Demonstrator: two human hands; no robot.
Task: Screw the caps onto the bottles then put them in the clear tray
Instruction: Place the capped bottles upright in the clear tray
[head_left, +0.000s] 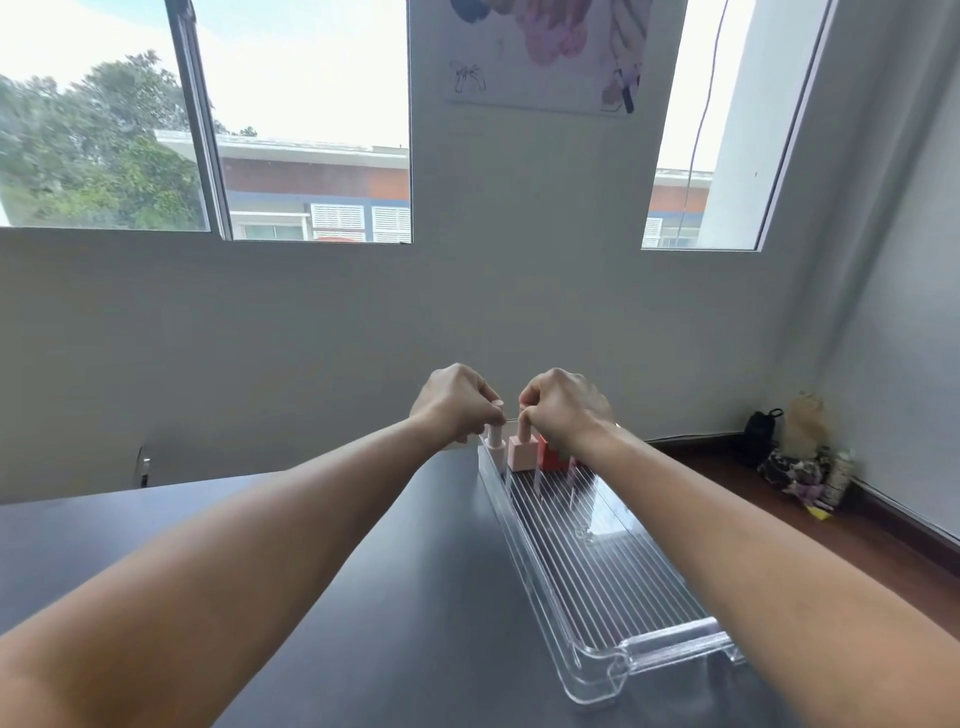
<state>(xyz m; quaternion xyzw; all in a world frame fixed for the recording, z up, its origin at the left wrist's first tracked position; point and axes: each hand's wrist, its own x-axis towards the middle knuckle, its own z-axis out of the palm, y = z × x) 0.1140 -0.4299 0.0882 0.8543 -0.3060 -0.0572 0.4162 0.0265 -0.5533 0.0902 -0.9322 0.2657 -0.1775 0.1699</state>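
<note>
**While the left hand (457, 402) and right hand (563, 408) pinch caps, bottles stand at twelve o'clock in the clear tray (670, 636)**

With fingers curled, the left hand pinches the pale cap (494, 431) of a slim pale bottle (496, 451). The right pinches the pink cap (525, 428) of a square pink bottle (521, 453) at its three o'clock. Holding by the caps probably lets each bottle be set upright between its neighbours. Both forearms reach straight ahead with wrists bent downward. A red bottle (549, 457) stands further toward three o'clock, partly hidden. The tray lies on a dark table (441, 597).
</note>
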